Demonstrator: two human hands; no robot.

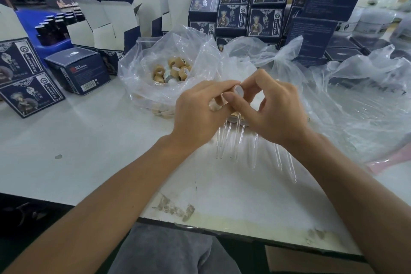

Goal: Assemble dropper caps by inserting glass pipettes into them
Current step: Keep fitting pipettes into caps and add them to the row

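My left hand (pixel 198 113) and my right hand (pixel 271 109) meet above the middle of the white table (pixel 89 140). Between their fingertips sits a tan dropper cap with a white rubber top (pixel 238 90); both hands pinch it. My left hand also holds several assembled caps, whose glass pipettes (pixel 224 138) hang down below the fingers. More clear pipettes (pixel 287 162) show under my right wrist; whether the hand holds them or they lie on the table is unclear. A clear plastic bag (pixel 142 66) behind my left hand holds several loose tan caps (pixel 175 69).
Dark blue printed cartons (pixel 251 6) are stacked at the back, with open white-lined cartons (pixel 106 24) at back left. Closed boxes (pixel 75 71) lie on the left. Dark bottles (pixel 55 26) stand in a blue tray. Crumpled clear plastic (pixel 355 95) covers the right side.
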